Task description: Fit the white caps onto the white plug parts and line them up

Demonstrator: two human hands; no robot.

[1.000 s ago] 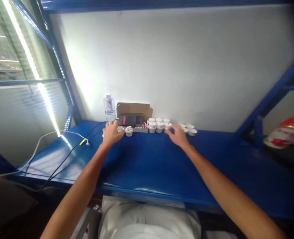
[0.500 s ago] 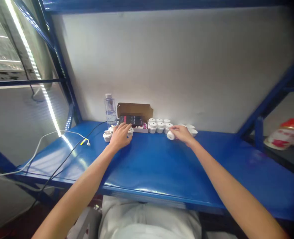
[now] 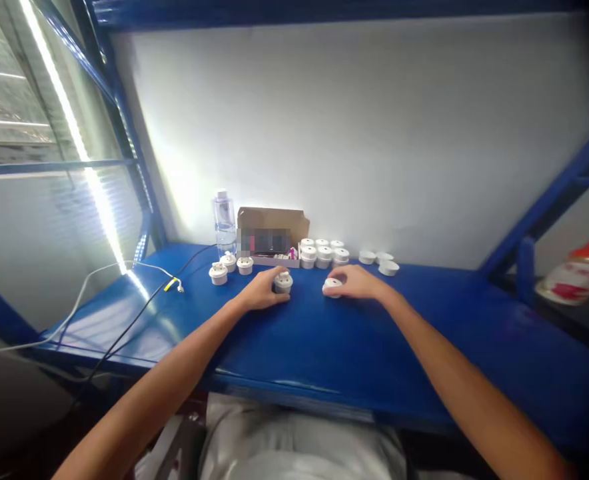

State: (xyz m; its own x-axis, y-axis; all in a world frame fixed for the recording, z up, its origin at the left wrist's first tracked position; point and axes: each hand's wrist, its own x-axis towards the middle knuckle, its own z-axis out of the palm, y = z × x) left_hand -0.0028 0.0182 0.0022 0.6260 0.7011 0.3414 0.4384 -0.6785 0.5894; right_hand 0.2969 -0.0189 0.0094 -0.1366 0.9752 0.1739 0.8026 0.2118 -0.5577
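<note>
My left hand (image 3: pixel 263 293) rests on the blue shelf (image 3: pixel 324 347), fingers curled around a small white socket piece with a raised top (image 3: pixel 283 283), which stands upright on the surface. My right hand (image 3: pixel 357 283) lies just to the right of it, fingers closed over a flat white round cap (image 3: pixel 331 287) that also sits on the shelf. The two pieces are near each other but apart, with a strip of bare blue between them.

Toward me from both hands the shelf is open blue surface all the way to its near edge, where my forearms cross it. To the right of my right hand it runs bare to the slanted blue frame strut (image 3: pixel 549 200).

Farther back, against the white wall (image 3: pixel 374 133), stands a cardboard box (image 3: pixel 273 223), with a clear water bottle (image 3: pixel 224 220) just left of it. Three more white socket pieces (image 3: pixel 230 265) stand in a loose row in front of the bottle, left of my left hand. Right of the box is a tight cluster of stacked white caps (image 3: pixel 323 252), and beyond it three loose white caps (image 3: pixel 380 261) near the wall.

On the far left, a black cable and a white cable (image 3: pixel 139 293) trail over the shelf's left edge, one with a yellow tag (image 3: pixel 168 285).
</note>
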